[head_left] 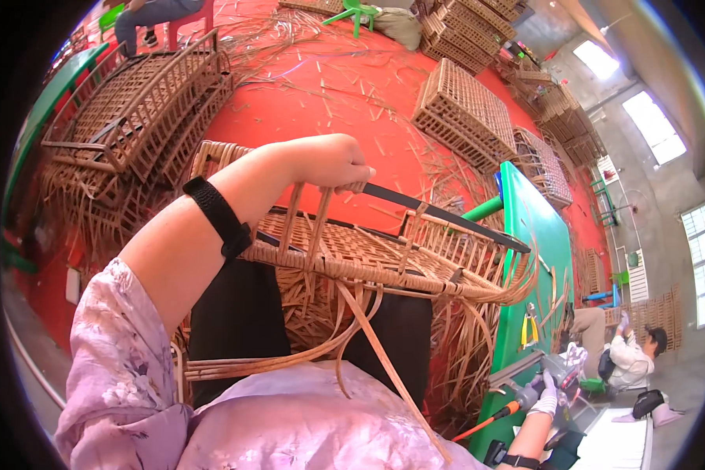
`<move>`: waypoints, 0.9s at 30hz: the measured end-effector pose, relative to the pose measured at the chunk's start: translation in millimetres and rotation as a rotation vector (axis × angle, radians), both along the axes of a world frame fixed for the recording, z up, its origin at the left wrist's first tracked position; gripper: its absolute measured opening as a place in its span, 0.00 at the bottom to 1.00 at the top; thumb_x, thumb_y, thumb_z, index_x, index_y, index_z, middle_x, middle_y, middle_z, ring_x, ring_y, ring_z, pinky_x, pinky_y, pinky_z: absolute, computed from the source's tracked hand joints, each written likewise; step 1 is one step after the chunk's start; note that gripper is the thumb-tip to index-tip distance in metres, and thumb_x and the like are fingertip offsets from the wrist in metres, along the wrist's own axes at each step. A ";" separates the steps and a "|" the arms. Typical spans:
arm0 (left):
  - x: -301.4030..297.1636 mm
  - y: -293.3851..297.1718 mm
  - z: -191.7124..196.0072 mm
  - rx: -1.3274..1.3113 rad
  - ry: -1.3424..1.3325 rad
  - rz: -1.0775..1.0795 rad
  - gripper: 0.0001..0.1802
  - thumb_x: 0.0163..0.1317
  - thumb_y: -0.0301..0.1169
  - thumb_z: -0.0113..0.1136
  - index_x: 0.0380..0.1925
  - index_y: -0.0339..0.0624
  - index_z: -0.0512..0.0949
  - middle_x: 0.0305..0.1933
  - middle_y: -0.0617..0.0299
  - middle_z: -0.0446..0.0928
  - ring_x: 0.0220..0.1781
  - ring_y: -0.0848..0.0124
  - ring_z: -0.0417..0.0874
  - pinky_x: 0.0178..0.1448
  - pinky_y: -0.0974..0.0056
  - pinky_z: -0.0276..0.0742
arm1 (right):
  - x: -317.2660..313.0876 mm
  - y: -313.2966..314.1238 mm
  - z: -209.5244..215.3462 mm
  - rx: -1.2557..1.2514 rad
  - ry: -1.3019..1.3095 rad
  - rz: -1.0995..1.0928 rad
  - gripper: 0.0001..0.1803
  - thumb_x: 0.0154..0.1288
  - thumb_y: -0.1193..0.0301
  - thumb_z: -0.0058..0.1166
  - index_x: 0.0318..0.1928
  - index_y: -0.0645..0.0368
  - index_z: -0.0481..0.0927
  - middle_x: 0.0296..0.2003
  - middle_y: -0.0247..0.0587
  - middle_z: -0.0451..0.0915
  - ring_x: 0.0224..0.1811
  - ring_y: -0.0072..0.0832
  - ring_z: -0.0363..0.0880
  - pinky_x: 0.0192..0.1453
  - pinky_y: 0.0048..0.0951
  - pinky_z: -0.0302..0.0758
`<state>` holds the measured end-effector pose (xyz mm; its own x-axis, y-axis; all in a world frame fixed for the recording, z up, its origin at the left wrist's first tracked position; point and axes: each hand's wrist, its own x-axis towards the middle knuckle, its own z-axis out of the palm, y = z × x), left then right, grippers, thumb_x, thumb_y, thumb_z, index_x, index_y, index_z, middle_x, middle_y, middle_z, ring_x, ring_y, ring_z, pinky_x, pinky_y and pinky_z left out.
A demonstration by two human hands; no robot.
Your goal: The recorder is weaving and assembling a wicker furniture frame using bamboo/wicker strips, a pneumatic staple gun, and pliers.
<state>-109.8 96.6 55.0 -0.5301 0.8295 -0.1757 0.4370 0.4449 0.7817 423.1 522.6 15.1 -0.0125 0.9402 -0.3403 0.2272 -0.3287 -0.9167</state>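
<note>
While the left hand (pixel 333 163) is balled up in a snug fist around the end of a dark flat strip (pixel 446 213), the half-woven basket (pixel 368 252) it belongs to sits right in front of the person's lap, kinda tilted. The strip is smooth, flat and almost black, running along the top edge of the basket, and it looks super plain next to all that knobbly tan weave. The sides are open, skinny uprights with gaps between them, and the lower rim is a chunky wrapped braid. Loose cane strips (pixel 392 368) trail off it, some curling in loops, one long flat one hanging down over the lilac floral clothing (pixel 290 415).

The right hand, in a pale glove (pixel 547 398), is way over at the lower right against a power tool (pixel 529 392) with a grey body, an orange section and an orange cord (pixel 474 429). Honestly can't tell how tight its fingers are on it.

The tool's by the slick green table (pixel 544 227), near some yellow-handled pliers (pixel 530 329). Floor's smooth red (pixel 290 110), covered in scratchy-looking cane scraps. More boxy lattice baskets are piled at the left (pixel 141 110) and stacked further back (pixel 470 110).
</note>
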 end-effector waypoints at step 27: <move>-6.7 2.9 -9.1 -0.004 0.038 -0.103 0.23 0.70 0.42 0.46 0.28 0.36 0.83 0.24 0.58 0.80 0.23 0.66 0.81 0.35 0.59 0.79 | -317.1 -259.8 124.8 0.635 -0.289 1.430 0.22 0.54 0.75 0.68 0.50 0.63 0.79 0.43 0.41 0.85 0.47 0.27 0.83 0.53 0.32 0.78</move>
